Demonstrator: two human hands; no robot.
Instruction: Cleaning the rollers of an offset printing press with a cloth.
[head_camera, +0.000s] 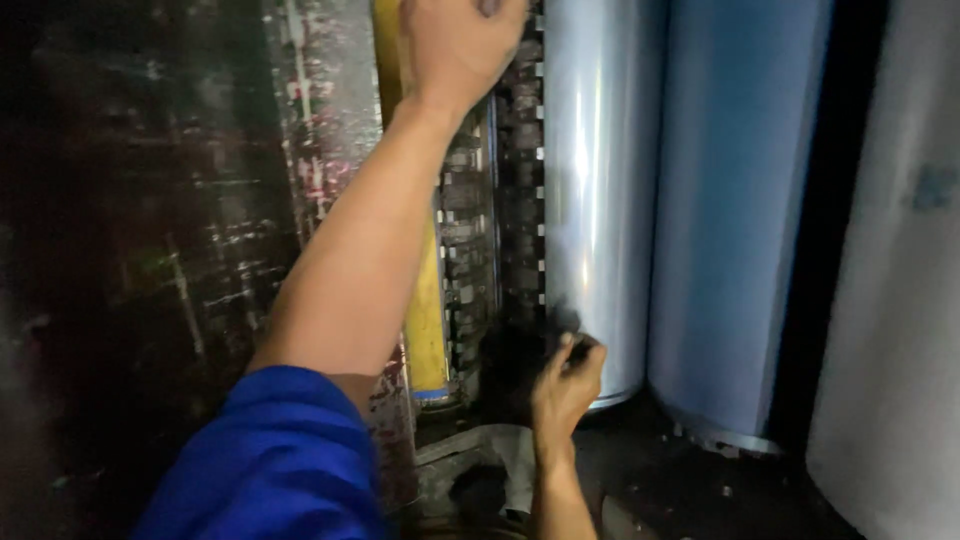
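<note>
My left hand (455, 45) reaches to the top edge of the view. It rests over a yellow roller (428, 320) and the dark toothed bar (500, 200) beside it, with its fingers curled and partly cut off. A blue sleeve (280, 460) covers my upper left arm. Lower down, my right hand (565, 385) clutches a dark rag (555, 325) and presses it against the lower end of a shiny metal cylinder (600, 180).
A second bluish cylinder (735, 220) stands right of the shiny one, and a pale grey roller (890, 300) stands at the far right. A dark, paint-flecked machine wall (150, 230) fills the left. Grimy machine parts (490, 470) lie below my hands.
</note>
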